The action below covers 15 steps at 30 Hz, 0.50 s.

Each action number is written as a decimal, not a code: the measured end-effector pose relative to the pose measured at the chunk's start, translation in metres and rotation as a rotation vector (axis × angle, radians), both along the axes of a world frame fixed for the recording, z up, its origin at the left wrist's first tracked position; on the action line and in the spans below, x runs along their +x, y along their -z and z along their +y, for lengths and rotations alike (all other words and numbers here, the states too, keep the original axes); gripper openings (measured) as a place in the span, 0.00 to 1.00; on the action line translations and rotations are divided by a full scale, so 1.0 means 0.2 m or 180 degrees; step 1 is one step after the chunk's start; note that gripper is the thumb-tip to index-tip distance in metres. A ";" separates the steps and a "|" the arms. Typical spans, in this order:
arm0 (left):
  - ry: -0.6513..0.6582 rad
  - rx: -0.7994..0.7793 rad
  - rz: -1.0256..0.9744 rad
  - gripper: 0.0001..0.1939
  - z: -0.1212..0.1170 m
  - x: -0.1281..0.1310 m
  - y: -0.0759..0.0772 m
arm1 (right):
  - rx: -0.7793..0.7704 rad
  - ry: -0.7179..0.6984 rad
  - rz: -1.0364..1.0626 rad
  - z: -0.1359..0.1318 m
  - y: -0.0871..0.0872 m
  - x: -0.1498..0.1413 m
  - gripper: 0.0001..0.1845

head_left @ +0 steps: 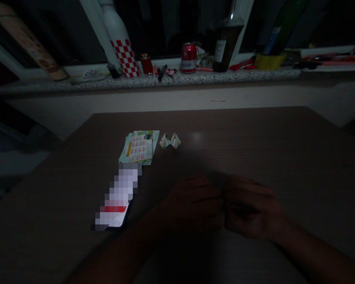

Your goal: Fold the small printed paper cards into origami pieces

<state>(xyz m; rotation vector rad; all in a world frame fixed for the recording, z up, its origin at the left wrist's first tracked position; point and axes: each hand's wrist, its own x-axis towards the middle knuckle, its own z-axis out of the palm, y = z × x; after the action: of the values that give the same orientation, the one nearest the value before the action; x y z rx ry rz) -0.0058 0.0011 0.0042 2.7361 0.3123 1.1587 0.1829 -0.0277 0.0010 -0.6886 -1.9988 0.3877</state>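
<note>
In dim light, my left hand (pixel 195 205) and my right hand (pixel 250 207) meet low over the table, fingertips close together. Both have curled fingers, and whatever lies between them is hidden or too dark to make out. Beyond my left hand stands a small folded paper piece (pixel 170 141) with two pointed halves. Left of it lies a stack of printed paper sheets (pixel 140 148), green and white with red print. A lit smartphone (pixel 118 197), its screen blurred out, rests left of my left hand.
The brown table (pixel 269 142) reaches to a wall under a granite windowsill (pixel 154 82). Along the sill stand a red-checkered white bottle (pixel 126 55), a red can (pixel 189 58), a dark bottle (pixel 221 49), a yellow container (pixel 269 62) and a leaning patterned tube (pixel 29 41).
</note>
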 end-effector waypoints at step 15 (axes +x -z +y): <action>-0.0270 -0.0925 -0.0105 0.04 -0.01 -0.05 -0.03 | -0.0225 0.0142 0.0114 0.00 -0.03 0.04 0.11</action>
<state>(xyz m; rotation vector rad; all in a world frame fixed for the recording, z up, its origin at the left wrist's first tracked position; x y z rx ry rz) -0.0153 -0.0009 0.0097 2.4705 0.5505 1.0809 0.1908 -0.0276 0.0060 -0.7641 -1.9402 0.4428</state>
